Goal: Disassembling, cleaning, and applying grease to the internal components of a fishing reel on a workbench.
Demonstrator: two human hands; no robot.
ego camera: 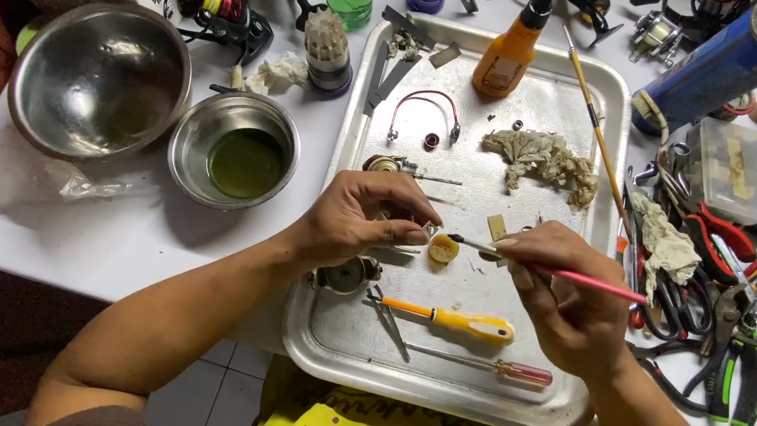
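Our left hand (368,216) has its grip closed on a small metal part (426,223). Our right hand (557,287) grips a pink brush (581,279), tip pointing to nine o'clock above the tray (433,379).

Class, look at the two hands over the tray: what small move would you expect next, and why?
Probably a short stroke of the brush over the small part. The right hand aims its tip there, the left hand pinches the part, and the two nearly meet above the metal tray.
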